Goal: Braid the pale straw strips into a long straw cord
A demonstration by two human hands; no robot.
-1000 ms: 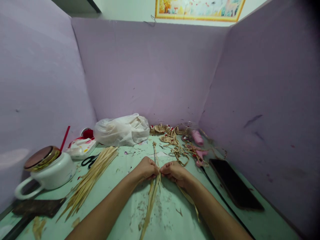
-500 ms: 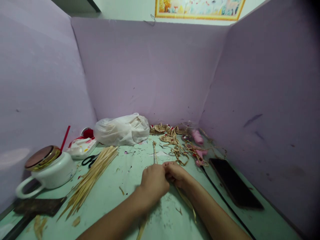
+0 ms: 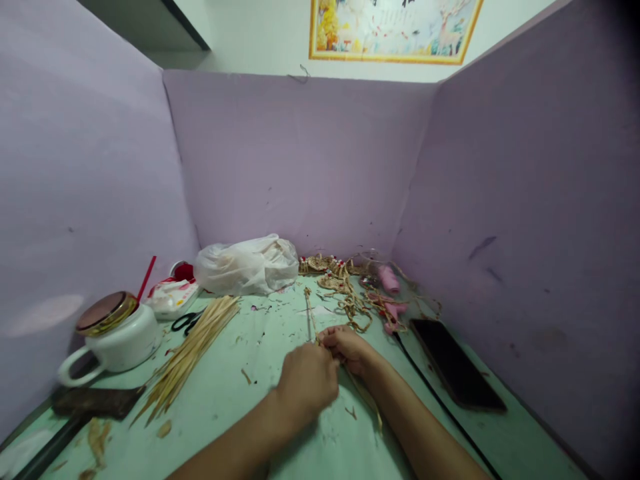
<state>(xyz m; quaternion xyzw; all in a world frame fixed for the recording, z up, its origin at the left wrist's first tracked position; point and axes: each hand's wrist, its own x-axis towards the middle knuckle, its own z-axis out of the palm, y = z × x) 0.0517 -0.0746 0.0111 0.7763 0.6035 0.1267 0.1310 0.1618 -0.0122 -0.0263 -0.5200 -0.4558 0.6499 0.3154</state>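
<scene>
A thin cord of twisted straw (image 3: 311, 313) runs from the table up to my hands. My right hand (image 3: 353, 350) is closed, with thumb and forefinger pinching the cord's near end. Just left of it and slightly nearer me, my left hand (image 3: 307, 381) is curled with its back to the camera. Its fingertips are hidden, so what it grips does not show clearly. A loose flat straw strand (image 3: 367, 395) trails down from under my right hand toward the forearm. To the left lies a bundle of pale straw strips (image 3: 193, 357).
At left stand a white mug (image 3: 125, 340) with a lid, scissors (image 3: 185, 321) and a dark flat-headed tool (image 3: 97, 402). A plastic bag (image 3: 247, 267), braided straw pieces (image 3: 340, 280), a pink spool (image 3: 389, 280), a pink glue gun (image 3: 393, 311) and a phone (image 3: 457, 363) lie behind and right.
The camera has tilted up a little. My left hand has drawn slightly toward me, apart from the right fingertips, and more of the cord shows. The right hand keeps its pinch.
</scene>
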